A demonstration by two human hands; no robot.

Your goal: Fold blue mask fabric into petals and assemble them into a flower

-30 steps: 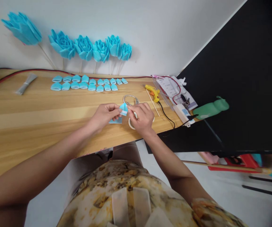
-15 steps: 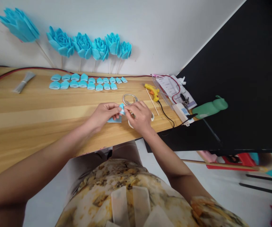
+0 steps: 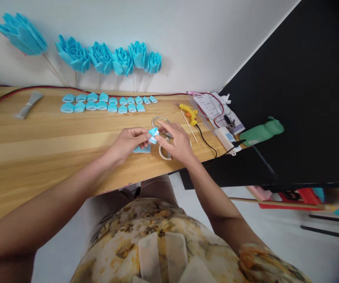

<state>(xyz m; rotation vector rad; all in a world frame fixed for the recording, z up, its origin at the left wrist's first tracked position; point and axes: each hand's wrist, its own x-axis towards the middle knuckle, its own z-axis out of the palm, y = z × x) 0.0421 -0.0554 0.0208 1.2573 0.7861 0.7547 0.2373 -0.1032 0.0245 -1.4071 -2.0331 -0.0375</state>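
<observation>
My left hand [image 3: 127, 144] pinches a small folded blue foam petal [image 3: 153, 135] just above the wooden table [image 3: 54, 137]. From the other side my right hand [image 3: 175, 142] pinches the same petal with its fingertips. A flat blue foam piece [image 3: 142, 149] lies on the table under my left fingers. A roll of tape [image 3: 165, 153] sits below my right hand, partly hidden by it. A wire ring [image 3: 159, 120] lies just beyond both hands.
Two rows of finished blue petals [image 3: 106, 103] lie further back. Several blue foam roses [image 3: 104, 57] lean on the white wall. A yellow glue gun [image 3: 189, 112], a wooden skewer [image 3: 189, 127], a power strip [image 3: 227, 140] and a green bottle [image 3: 261, 134] sit at the right; a wire bundle [image 3: 28, 105] lies left.
Both hands stayed together on the petal, working it between the fingertips. My right fingers have shifted their grip and spread a little. The view drifted slightly.
</observation>
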